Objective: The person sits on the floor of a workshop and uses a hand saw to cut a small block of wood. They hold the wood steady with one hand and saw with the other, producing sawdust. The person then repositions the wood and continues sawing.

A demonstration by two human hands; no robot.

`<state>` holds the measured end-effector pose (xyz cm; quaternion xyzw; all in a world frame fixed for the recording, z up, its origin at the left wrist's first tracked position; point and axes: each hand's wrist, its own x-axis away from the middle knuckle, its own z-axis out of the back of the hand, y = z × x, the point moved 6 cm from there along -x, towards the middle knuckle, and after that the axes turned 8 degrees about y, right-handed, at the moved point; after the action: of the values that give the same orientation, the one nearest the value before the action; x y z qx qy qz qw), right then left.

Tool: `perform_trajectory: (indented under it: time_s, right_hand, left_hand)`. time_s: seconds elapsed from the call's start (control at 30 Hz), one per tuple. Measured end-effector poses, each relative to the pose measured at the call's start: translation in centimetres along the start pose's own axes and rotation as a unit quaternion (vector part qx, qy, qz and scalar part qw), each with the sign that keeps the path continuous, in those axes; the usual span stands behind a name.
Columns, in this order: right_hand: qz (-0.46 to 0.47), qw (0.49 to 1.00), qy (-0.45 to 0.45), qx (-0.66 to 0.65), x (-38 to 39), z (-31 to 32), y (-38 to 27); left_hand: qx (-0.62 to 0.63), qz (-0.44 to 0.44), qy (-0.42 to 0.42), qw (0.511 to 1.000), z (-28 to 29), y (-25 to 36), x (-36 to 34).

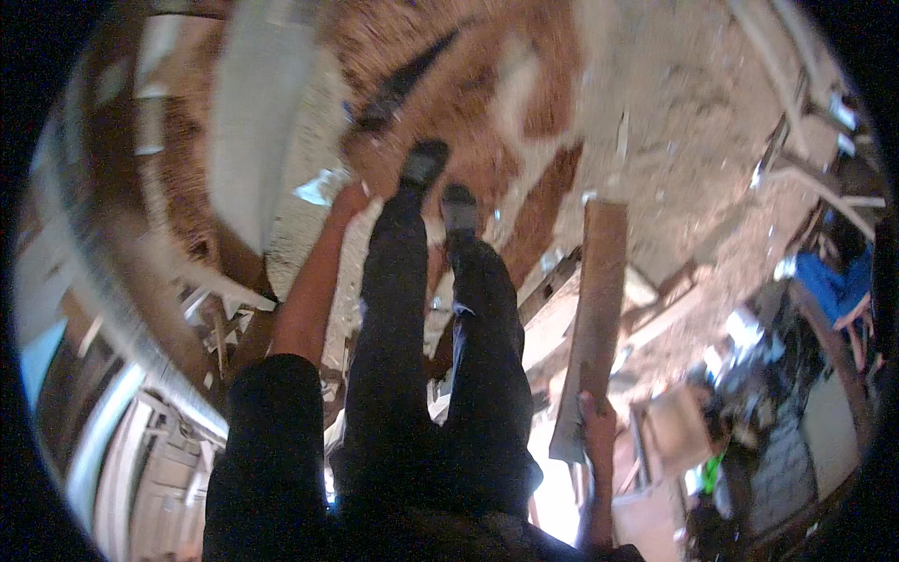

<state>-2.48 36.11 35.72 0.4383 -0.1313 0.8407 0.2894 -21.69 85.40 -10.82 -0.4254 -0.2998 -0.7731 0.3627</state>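
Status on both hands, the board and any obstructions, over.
Right hand gripping board. Left hand blurred, grip unclear. Loose wood on ground, right side; might obstruct.

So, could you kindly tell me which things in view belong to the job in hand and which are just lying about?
In hand:
- wooden plank, held in the right hand

Apparently just lying about:
- pale scrap on the ground, near the left hand in the picture
- tan box
- blue cloth-like item

One held board [603, 272] — two shoes [425, 161] — two trouser legs [389, 309].
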Motion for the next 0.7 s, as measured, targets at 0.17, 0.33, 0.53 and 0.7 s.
perform_trajectory:
  time_s: [0.17,0.33,0.53,0.7]
  right_hand:
    - [-0.034,0.991,0.060,0.118,-1.9,-1.3,-3.2]
    - [0.068,0.957,0.074,0.271,-12.5,1.2,-8.8]
    - [0.105,0.938,0.120,0.309,-18.6,1.4,-19.3]
    - [0.153,0.938,0.135,0.280,-19.4,4.0,-20.0]
  left_hand:
    - [-0.194,-0.136,0.207,0.949,1.8,1.2,-16.2]
    - [-0.341,-0.198,0.270,0.879,0.2,-2.2,-20.1]
    - [-0.366,-0.294,0.344,0.813,0.6,-1.9,-21.1]
    - [-0.377,-0.255,0.258,0.852,3.5,-1.3,-14.9]
